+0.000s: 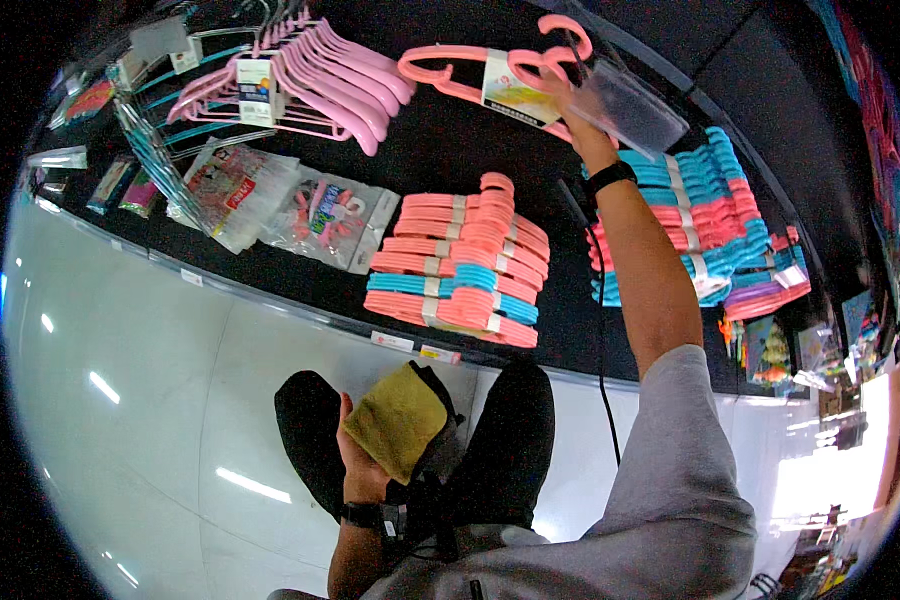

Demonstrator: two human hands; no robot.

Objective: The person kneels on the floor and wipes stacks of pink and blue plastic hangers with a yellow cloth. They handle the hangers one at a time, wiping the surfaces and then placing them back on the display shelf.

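My right hand (573, 103) reaches up and far forward and grips a bundle of pink hangers (470, 72) with a paper label, near the top of a black shelf (440, 155); a clear plastic packet (635, 105) lies against the hand. A dark band sits on that wrist. My left hand (362, 462) stays low by my lap and holds a folded yellow cloth (400, 420). Below the raised bundle lies a stack of pink and blue hangers (460, 265).
A larger pile of blue and pink hangers (710, 225) lies right of my arm. More pink hangers (320, 75) hang at the upper left. Bagged goods (280, 200) lie on the shelf's left. A glossy white floor (140, 380) spreads below.
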